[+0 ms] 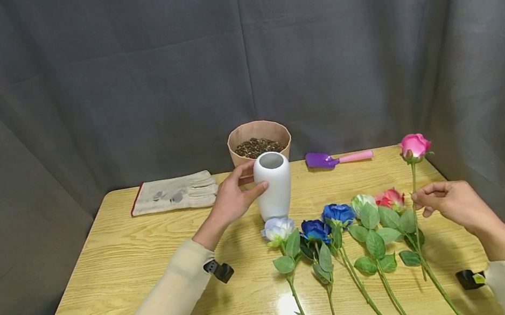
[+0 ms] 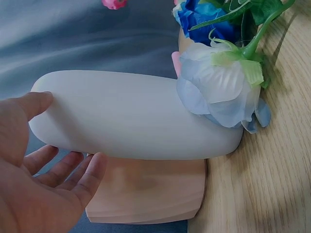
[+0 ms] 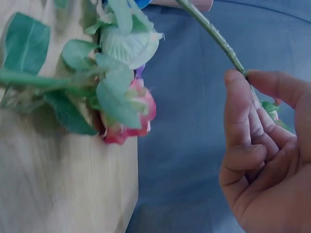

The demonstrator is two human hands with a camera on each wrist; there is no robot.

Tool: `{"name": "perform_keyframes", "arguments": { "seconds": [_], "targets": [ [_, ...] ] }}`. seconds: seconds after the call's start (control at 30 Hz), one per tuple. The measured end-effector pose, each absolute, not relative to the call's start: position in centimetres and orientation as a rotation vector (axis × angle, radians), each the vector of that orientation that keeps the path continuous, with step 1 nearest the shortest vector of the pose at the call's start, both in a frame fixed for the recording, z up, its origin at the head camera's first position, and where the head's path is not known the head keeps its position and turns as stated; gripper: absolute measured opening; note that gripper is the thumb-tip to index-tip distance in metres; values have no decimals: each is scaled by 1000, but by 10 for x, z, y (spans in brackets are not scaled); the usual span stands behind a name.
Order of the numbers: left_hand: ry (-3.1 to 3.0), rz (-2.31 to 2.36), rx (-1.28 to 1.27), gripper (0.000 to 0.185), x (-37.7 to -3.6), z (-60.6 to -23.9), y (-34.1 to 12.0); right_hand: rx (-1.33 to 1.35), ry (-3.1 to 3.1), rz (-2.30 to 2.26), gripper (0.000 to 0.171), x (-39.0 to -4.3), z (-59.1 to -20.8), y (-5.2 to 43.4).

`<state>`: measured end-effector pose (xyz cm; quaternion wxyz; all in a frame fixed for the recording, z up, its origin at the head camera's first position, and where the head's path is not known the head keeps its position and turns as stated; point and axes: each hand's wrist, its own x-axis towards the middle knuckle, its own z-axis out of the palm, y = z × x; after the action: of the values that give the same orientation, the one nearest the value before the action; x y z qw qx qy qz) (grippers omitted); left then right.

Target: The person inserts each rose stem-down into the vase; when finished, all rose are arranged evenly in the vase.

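Observation:
A white vase [image 1: 274,192] stands upright near the table's middle. My left hand [image 1: 238,192] holds it near the top, the thumb on its near side and the fingers at its side; the left wrist view shows this hand [image 2: 53,160] close up. At the right, my right hand [image 1: 455,203] pinches the bare stem of a pink rose [image 1: 414,146] between thumb and index finger, its bloom upward. In the right wrist view the stem [image 3: 214,36] runs through that pinch. A pale blue-white rose [image 1: 279,229] lies right before the vase's base, its bloom overlapping it in view.
Two blue roses [image 1: 338,213], a whitish rose [image 1: 363,202] and a red-pink rose [image 1: 390,199] lie with stems toward me. Behind the vase is a pot [image 1: 238,155] of dark soil. A purple trowel [image 1: 321,159] and work gloves [image 1: 170,194] lie along the back edge.

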<state>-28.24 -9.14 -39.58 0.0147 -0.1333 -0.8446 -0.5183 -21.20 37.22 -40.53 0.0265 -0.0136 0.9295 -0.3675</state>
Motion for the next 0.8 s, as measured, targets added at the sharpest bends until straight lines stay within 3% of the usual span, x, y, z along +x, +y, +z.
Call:
{"name": "perform_keyframes", "arguments": {
  "seconds": [0.33,0.8],
  "targets": [
    [-2628,-1611,-419,67,-283,-397,-91,-15,2846,-1300,49,-221,-397,353],
    [-2624,-1622,-424,68,-283,-398,-92,-75,2760,-1638,23,-237,-392,324]
  ]
}}
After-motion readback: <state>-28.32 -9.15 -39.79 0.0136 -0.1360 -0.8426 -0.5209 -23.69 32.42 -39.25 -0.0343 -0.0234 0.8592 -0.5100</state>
